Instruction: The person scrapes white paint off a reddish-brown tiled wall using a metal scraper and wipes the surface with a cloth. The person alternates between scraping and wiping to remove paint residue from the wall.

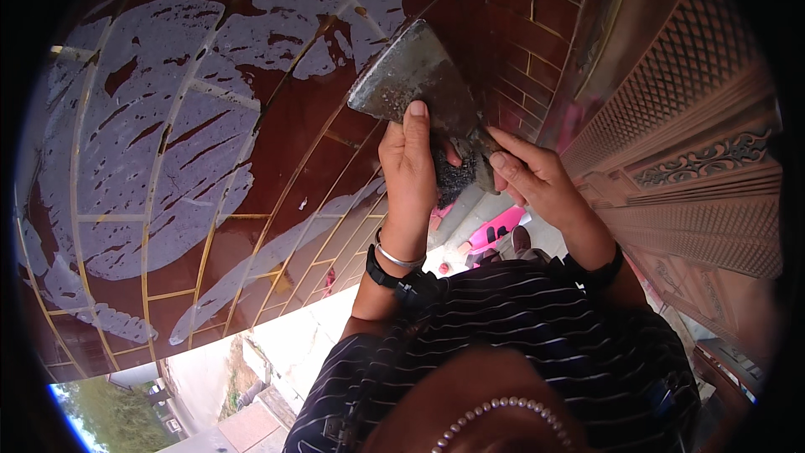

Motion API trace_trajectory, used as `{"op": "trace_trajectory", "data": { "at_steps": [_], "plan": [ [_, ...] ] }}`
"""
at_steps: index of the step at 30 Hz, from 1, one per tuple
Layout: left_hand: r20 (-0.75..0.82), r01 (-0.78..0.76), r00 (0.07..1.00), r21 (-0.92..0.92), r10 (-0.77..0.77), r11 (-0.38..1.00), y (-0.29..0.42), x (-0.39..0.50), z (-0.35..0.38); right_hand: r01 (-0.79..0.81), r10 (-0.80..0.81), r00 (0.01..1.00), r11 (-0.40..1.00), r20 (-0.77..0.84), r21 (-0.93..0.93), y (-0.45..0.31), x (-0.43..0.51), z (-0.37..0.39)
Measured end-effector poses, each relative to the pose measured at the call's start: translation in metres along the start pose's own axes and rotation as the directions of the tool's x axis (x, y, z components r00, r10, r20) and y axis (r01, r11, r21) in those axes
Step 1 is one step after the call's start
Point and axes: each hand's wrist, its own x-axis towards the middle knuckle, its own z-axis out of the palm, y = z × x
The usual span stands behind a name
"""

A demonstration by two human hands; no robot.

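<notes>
A wide metal scraper (418, 72) with a stained, worn blade is held between both hands in front of a dark red tiled wall (283, 126). My left hand (409, 163) pinches the blade, its thumb flat on the near face. My right hand (534, 176) grips the scraper's short handle (484, 145). Under the blade, beside my left hand's fingers, is a dark, wiry scouring pad (454, 182); its upper part is hidden. Pale grey film (188, 170) covers much of the wall in streaky patches, over tiles and yellowish joints alike.
To the right stands a brown carved panel (685, 157) with lattice and scrollwork. A tiled inner corner (522, 44) lies beyond the scraper. Below are a bright pink object (497, 229) on the floor and a shoe (521, 237). Paving (251, 425) shows at lower left.
</notes>
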Motion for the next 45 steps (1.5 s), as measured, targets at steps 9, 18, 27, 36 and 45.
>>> {"op": "trace_trajectory", "data": {
  "at_steps": [9,18,27,36,45],
  "plan": [
    [-0.054,-0.013,0.998,0.001,0.013,1.0,0.003,0.004,0.008,-0.02,0.02,0.999,1.0,-0.029,0.013,0.001,0.006,0.0],
    [0.002,0.109,0.994,-0.015,-0.108,0.994,-0.024,-0.012,-0.006,-0.069,0.072,0.997,0.992,0.027,-0.104,0.028,-0.004,-0.007],
    [-0.002,0.136,0.991,-0.054,-0.136,0.989,-0.036,-0.022,-0.022,0.258,-0.286,0.958,0.891,-0.019,-0.375,0.048,-0.008,0.003],
    [-0.019,0.109,0.994,-0.053,-0.11,0.993,-0.029,-0.023,-0.015,0.145,-0.167,0.985,0.944,-0.048,-0.296,0.05,-0.011,0.007],
    [-0.067,0.218,0.972,-0.095,-0.225,0.971,-0.03,-0.027,-0.011,0.145,-0.172,0.983,0.941,-0.061,-0.306,0.049,-0.015,0.01]
  ]
}}
